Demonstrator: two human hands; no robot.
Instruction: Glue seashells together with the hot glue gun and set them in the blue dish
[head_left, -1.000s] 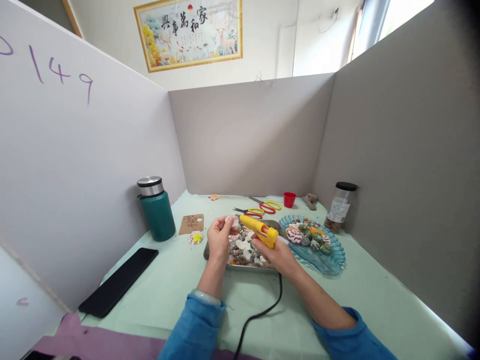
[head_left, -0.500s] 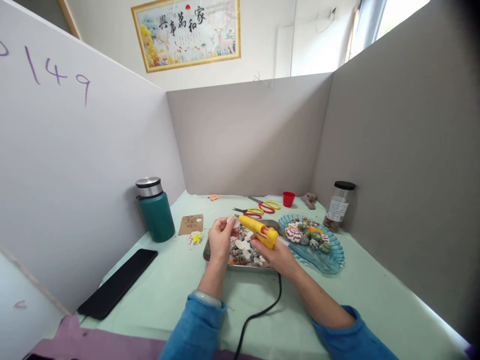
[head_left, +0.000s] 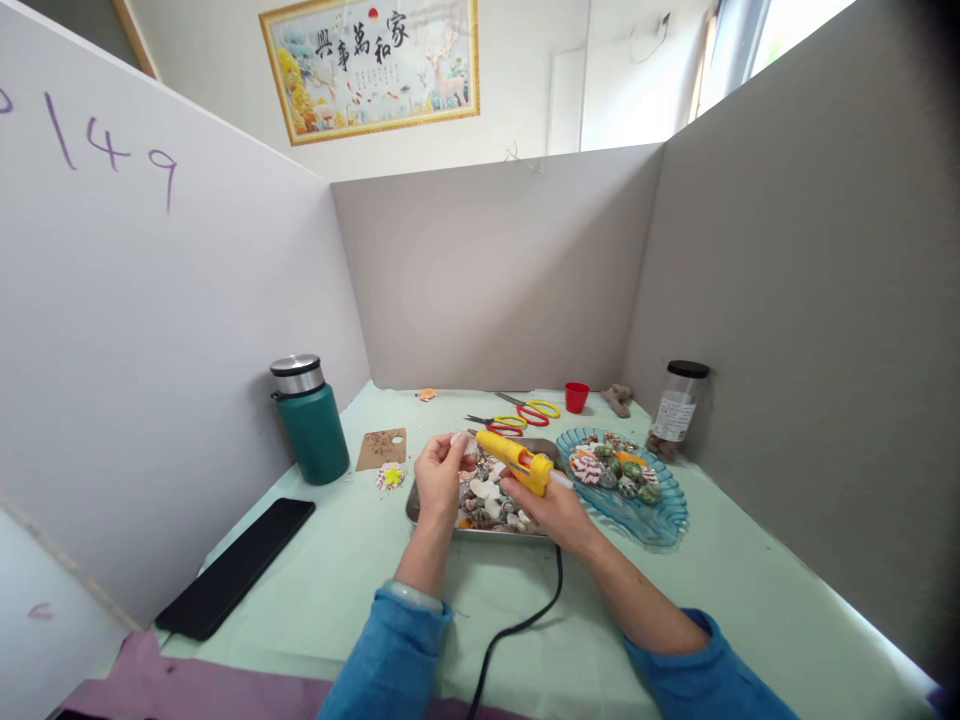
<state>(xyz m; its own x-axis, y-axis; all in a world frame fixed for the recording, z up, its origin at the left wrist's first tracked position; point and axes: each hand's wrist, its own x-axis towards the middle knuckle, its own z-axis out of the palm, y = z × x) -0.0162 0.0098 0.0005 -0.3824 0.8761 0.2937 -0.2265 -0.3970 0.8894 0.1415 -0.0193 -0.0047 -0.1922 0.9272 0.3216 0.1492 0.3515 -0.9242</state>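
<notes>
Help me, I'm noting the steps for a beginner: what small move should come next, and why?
Probably squeeze glue onto the pale piece: the left hand pinches it close to the front end of the yellow glue gun, which the right hand holds aimed toward it. Whether glue is out yet, I cannot tell.

The pale green table [head_left: 360, 575] carries a metal tray [head_left: 495, 536], blue dish [head_left: 646, 525], scissors [head_left: 510, 423], red cup [head_left: 577, 398], jar [head_left: 676, 415] and bottle [head_left: 312, 432]
</notes>
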